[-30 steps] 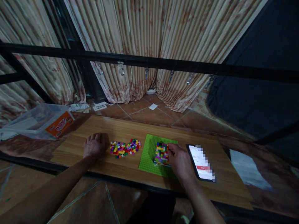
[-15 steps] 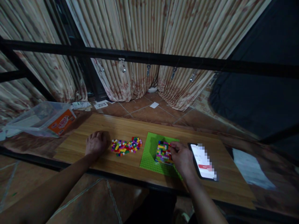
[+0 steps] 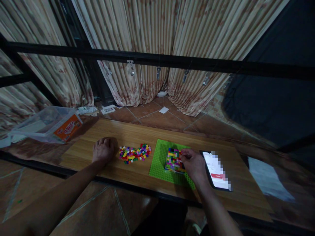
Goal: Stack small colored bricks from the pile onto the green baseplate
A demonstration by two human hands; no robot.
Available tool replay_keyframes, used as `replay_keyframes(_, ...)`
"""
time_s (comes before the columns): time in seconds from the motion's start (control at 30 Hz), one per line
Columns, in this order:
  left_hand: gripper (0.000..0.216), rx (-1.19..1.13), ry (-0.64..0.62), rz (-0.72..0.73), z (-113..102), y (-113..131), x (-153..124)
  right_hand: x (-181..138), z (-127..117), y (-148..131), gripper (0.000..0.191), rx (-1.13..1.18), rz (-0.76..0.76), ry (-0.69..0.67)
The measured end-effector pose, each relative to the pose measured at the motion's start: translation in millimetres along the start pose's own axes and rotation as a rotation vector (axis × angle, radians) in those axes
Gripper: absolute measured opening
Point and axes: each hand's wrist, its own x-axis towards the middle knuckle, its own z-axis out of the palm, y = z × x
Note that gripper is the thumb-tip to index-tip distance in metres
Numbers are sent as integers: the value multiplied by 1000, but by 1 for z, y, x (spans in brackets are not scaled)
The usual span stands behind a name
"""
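Block [image 3: 173, 160], multicoloured, on the green plate [image 3: 158, 160]: probably light, stiff, smooth; seams might part, so best held low by opposite sides. Right hand [image 3: 195, 165]: fingertips at its far right corner (whether gripping anything, cannot tell). Left hand [image 3: 103, 150]: palm down on table [image 3: 130, 131], loose, beside the brick pile [image 3: 135, 154]; nothing visibly grasped.

Flat on the wooden tabletop [image 3: 133, 131], a green studded baseplate [image 3: 156, 167]. Atop it, a low, raised block of tightly packed multicolored bricks [image 3: 173, 160], black at the far left corner, right edge partly hidden. Just left of the baseplate, a loose, irregular patch of small bright bricks [image 3: 131, 154].
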Motion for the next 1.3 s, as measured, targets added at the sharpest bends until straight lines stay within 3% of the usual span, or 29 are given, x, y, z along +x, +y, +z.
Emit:
replay_keyframes(0.4, 44, 5, 7, -8, 1, 0, 0, 5, -11, 21, 29, 3, -33, 0)
replay_keyframes(0.93, 44, -14, 9, -8, 4, -1, 1, 3, -4, 16, 29, 113, 5, -32)
replay_keyframes(1.3, 45, -1, -12, -11, -2, 3, -2, 3, -5, 15, 28, 18, -37, -48)
